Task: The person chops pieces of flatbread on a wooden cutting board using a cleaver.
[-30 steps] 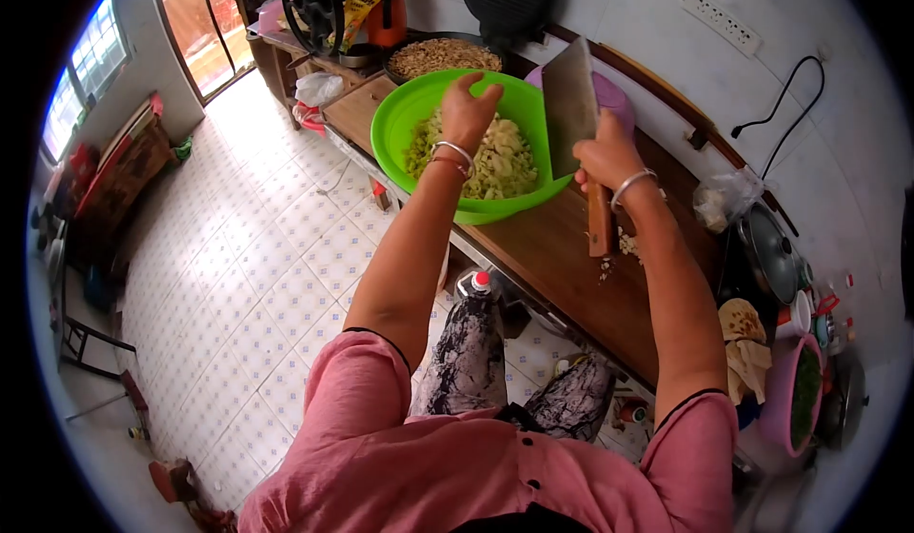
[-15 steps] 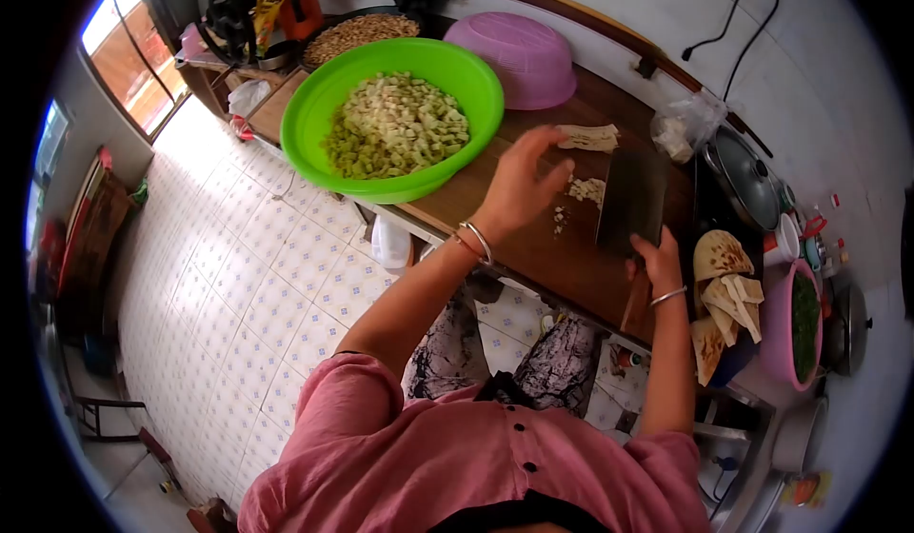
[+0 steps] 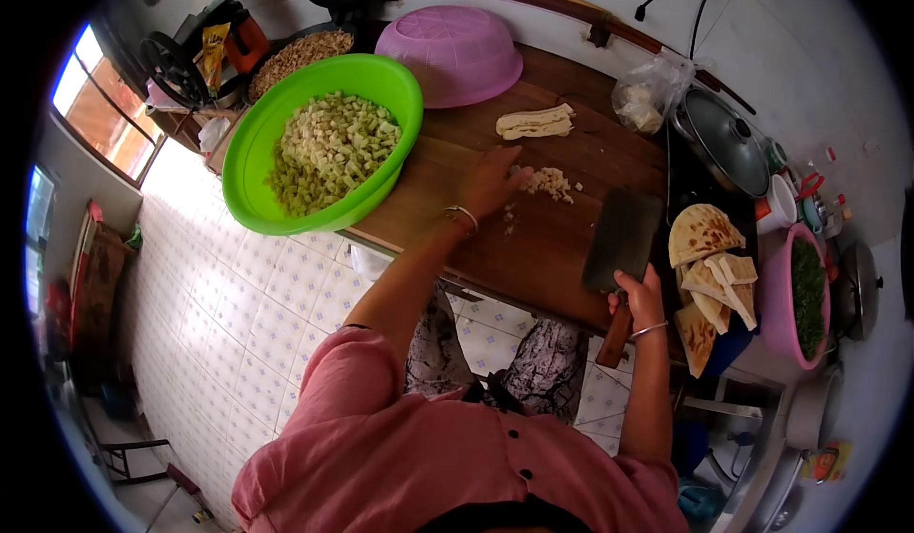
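My left hand point(image 3: 492, 183) is low over the wooden worktop, its fingertips beside a small heap of pale diced pieces point(image 3: 549, 184); whether it touches them is unclear, and its finger shape is smeared. My right hand point(image 3: 640, 300) grips a cleaver point(image 3: 624, 240) by its wooden handle, the broad dark blade over the worktop's right part. Flat pale strips point(image 3: 536, 122) lie behind the diced heap. To the left, a large green bowl point(image 3: 392, 167) holds many pale and green diced pieces point(image 3: 333, 148).
An upturned pink basket point(image 3: 449, 55) sits behind the worktop point(image 3: 457, 247). Flatbread pieces point(image 3: 705, 238), a lidded pan point(image 3: 724, 143), a clear bag point(image 3: 649, 95) and a pink basin of greens point(image 3: 795, 300) stand at right. A pan of brown bits point(image 3: 300, 59) is back left.
My left hand has gone from over the green bowl down to the worktop by the diced heap. My right hand has carried the cleaver from the bowl's rim to the right. The view has shifted right.
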A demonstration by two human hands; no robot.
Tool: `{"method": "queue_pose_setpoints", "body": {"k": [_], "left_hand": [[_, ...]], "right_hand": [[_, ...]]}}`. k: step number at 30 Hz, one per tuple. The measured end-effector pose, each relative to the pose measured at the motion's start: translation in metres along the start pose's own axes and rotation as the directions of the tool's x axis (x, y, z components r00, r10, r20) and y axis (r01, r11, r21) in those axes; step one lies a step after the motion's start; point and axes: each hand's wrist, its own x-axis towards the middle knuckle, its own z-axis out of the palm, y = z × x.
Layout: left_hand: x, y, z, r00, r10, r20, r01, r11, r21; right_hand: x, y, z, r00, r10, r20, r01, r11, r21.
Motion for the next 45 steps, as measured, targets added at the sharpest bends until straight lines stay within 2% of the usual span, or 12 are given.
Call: {"method": "queue_pose_setpoints", "body": {"k": [2,11,12,14,18,23,27,30,36,38,42,45], "left_hand": [[0.013,0.011,0.004,0.976,-0.048,0.214,0.074,0.991,-0.114],[-0.011,0.038,0.006,0.987,0.032,0.156,0.034,0.913,-0.406],[-0.02,0.036,0.005,0.988,0.03,0.154,0.035,0.915,-0.402],[-0.037,0.028,0.002,0.995,0.078,-0.07,-0.073,0.995,0.075],[-0.025,0.053,0.002,0.989,-0.079,-0.125,0.085,0.996,0.042],[-0.004,0.063,0.003,0.944,-0.326,-0.056,0.273,0.863,-0.426],[-0.007,0.054,0.004,0.873,-0.415,-0.254,0.218,0.801,-0.558],[-0.009,0.064,-0.021,0.846,-0.532,0.034,0.419,0.624,-0.659],[0.022,0.067,-0.068,0.897,-0.355,-0.263,0.09,0.729,-0.679],[0.042,0.07,-0.097,0.835,-0.209,-0.509,-0.052,0.891,-0.452],[0.074,0.054,-0.167,0.724,0.06,-0.687,-0.177,0.979,-0.101],[0.077,0.027,-0.216,0.727,-0.014,-0.686,-0.083,0.991,-0.109]], "right_hand": [[0.01,-0.004,0.006,1.0,-0.003,-0.005,0.003,1.0,-0.005],[0.044,-0.016,0.036,0.987,0.075,0.142,-0.056,0.989,-0.135],[0.046,-0.017,0.038,0.983,0.091,0.162,-0.066,0.986,-0.151],[0.047,-0.016,0.044,0.974,0.091,0.209,-0.059,0.987,-0.152],[0.042,-0.015,0.066,0.97,0.111,0.216,-0.076,0.984,-0.163],[0.037,-0.004,0.104,0.972,0.093,0.215,-0.057,0.985,-0.166],[0.039,0.008,0.123,0.963,0.024,0.27,0.011,0.992,-0.127],[0.028,-0.001,0.133,0.956,0.005,0.292,0.027,0.994,-0.108],[0.007,-0.058,0.162,0.934,-0.125,0.334,0.157,0.985,-0.069],[0.001,-0.089,0.184,0.906,-0.168,0.389,0.219,0.971,-0.091],[-0.007,-0.143,0.244,0.83,-0.228,0.51,0.352,0.922,-0.162],[0.004,-0.152,0.291,0.77,-0.271,0.578,0.463,0.86,-0.214]]}}
